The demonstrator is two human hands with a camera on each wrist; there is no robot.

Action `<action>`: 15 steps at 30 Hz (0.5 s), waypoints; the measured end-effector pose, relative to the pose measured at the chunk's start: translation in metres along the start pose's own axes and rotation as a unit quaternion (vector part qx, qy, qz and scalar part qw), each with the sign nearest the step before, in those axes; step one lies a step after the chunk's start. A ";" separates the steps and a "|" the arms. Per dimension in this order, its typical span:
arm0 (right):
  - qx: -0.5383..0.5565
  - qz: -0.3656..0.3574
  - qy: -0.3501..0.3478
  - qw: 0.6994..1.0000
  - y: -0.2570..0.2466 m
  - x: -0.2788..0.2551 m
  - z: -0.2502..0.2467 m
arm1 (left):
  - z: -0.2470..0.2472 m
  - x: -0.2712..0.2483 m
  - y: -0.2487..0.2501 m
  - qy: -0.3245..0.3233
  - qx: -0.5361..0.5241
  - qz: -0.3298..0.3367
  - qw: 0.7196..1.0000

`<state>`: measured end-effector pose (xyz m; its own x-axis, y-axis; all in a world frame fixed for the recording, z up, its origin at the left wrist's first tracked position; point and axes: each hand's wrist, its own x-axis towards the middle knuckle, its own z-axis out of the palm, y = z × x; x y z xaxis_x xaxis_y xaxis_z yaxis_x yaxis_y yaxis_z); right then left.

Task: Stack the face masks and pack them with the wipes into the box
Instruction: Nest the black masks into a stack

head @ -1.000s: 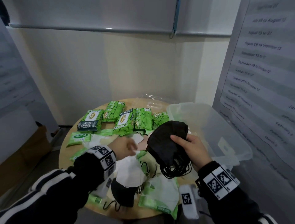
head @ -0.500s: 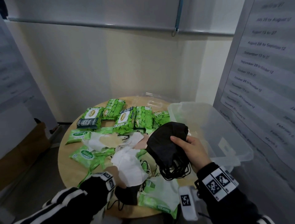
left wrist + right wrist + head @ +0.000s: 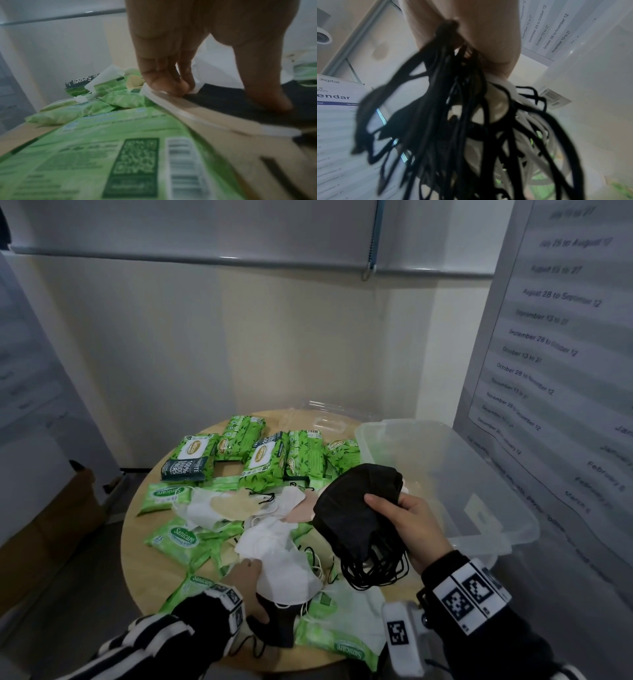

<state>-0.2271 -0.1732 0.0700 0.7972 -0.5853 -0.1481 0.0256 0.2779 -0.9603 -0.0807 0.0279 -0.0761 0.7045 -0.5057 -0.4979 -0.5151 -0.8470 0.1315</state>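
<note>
A person sorts face masks at a round table (image 3: 137,549), the stacking step only partly done. At left, green wipes packs (image 3: 263,455) lie in a row at the back and scattered nearer, none yet packed. The left hand (image 3: 248,580) reaches into the loose masks near the table's front edge, its fingertips (image 3: 171,86) closed in a pinch on the edge of a white mask (image 3: 284,563) that overlies a black mask (image 3: 279,625). To the right, the right hand (image 3: 416,525) holds a bundle of black masks (image 3: 356,508) above the table, its grip closed around them, ear loops dangling below. The next move appears to call for lifting the white mask free without snagging tangled loops, then laying it against the held bundle. At far right, the clear plastic box (image 3: 496,501) stands open beside the pile, its lid (image 3: 329,419) lying behind; as far as its translucent walls show, nothing is inside.
</note>
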 end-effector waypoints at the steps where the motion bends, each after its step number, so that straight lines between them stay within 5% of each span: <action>1: -0.001 0.001 0.000 1.000 0.001 0.000 0.000 | 0.001 -0.001 0.000 -0.002 0.011 0.001 1.000; 8: 0.006 0.007 -0.003 1.000 0.001 0.000 0.002 | -0.004 -0.001 0.011 -0.060 0.047 -0.021 0.997; 12: 0.006 0.005 0.002 1.000 -0.001 0.001 -0.002 | -0.032 -0.002 -0.001 0.039 -0.136 -0.023 0.990; 15: 0.013 0.003 0.006 1.000 -0.001 0.001 -0.003 | -0.061 -0.002 -0.008 0.132 -0.345 -0.056 0.928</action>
<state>-0.2279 -0.1762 0.0704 0.7907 -0.5920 -0.1562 0.0371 0.3010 -0.9529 -0.0480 0.0259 -0.0244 0.8765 -0.3531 -0.3273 -0.0602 -0.7548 0.6531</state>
